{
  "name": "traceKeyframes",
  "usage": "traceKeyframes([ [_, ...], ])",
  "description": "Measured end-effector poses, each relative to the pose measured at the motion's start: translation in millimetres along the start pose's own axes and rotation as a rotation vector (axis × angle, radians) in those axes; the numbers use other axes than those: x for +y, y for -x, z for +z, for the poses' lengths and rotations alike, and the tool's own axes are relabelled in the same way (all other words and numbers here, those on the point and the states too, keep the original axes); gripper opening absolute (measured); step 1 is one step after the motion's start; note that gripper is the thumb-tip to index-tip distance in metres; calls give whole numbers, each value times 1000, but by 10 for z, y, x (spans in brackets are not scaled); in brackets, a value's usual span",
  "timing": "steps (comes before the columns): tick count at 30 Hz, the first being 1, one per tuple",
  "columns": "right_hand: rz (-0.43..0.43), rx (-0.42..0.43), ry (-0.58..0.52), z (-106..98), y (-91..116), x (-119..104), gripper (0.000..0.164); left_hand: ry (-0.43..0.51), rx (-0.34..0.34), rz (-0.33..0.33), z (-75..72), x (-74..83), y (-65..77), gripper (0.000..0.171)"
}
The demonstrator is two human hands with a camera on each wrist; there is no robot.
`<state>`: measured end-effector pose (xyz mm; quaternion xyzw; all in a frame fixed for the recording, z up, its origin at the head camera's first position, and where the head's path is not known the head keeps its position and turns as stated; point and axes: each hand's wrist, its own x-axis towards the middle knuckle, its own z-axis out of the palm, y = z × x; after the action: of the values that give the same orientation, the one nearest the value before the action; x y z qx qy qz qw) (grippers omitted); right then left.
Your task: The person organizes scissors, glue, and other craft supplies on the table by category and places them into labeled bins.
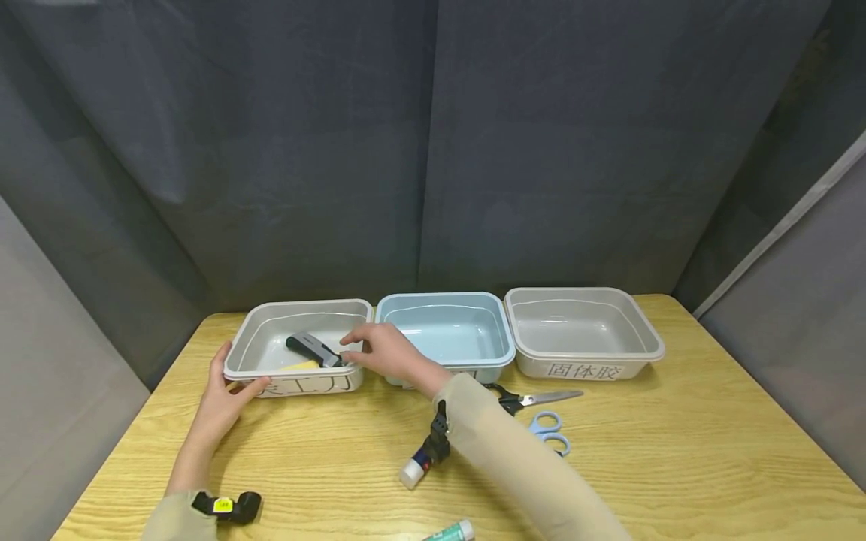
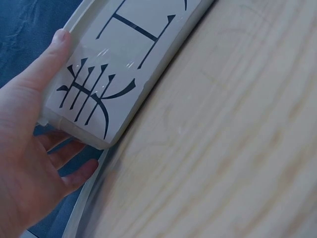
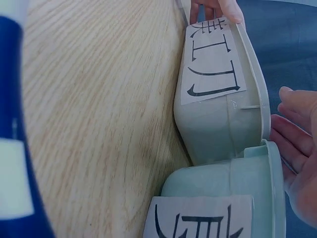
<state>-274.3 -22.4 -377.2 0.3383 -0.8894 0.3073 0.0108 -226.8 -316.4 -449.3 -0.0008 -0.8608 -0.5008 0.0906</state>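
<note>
My left hand grips the near left corner of the left grey-white plastic bin, thumb on the front rim and fingers round the end wall. The left wrist view shows the bin's paper label with large black characters. Inside lie a grey and black utility knife and a yellow object, partly hidden by the front wall. My right hand reaches over that bin's right end, fingertips close to the knife's end. In the right wrist view, its thumb and fingers are apart with nothing visible between them.
A light blue bin stands in the middle, another grey-white bin at right. In front lie black-handled scissors, blue-handled scissors, a white-capped glue stick and a green tube. A dark curtain hangs behind.
</note>
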Motion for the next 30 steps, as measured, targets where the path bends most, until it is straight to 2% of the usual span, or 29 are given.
traceKeyframes([
  [6, -4, -9, -43, -26, 90, 11, 33, 7, 5, 6, 14, -18, 3, 98],
  [19, -50, 41, -23, -162, 352, -23, 32, 0, 2, 9, 25, 0, -4, 98],
  [25, -14, 47, -47, -197, 451, 11, 32, 1, -3, 2, 11, -6, -5, 99],
  [30, -16, 66, -53, -245, 539, 41, 32, 4, -9, 1, 3, 4, -14, 100],
])
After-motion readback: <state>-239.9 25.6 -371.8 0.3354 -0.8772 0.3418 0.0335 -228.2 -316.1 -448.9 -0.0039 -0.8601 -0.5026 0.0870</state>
